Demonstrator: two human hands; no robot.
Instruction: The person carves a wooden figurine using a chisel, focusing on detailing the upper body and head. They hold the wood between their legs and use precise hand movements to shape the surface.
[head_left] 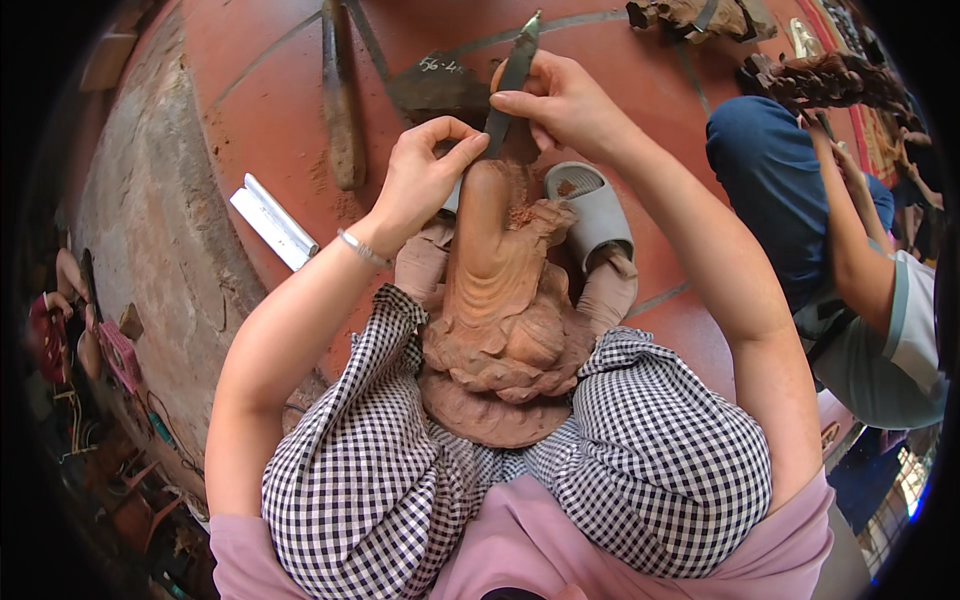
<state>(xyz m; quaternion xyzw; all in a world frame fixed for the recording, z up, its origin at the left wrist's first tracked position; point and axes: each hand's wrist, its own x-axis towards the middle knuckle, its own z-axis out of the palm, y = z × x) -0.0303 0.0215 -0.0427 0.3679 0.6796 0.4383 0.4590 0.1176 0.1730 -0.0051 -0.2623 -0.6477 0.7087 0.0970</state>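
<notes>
A brown carved wooden figure with draped folds and a petalled base is propped between my legs, its base toward me. Beyond its far end, my right hand grips a dark, flat, narrow strip with a pointed end, thumb on top. My left hand pinches the strip's lower end between thumb and fingers, close against the figure's far end. Whether the strip is a file, a blade or abrasive paper does not show clearly. Wood crumbs lie on the carving beside my hands.
On the red tiles are a long wooden club, a dark block and a silvery-white packet. A grey slipper is on my foot. Another person in blue jeans sits at right, near dark carvings.
</notes>
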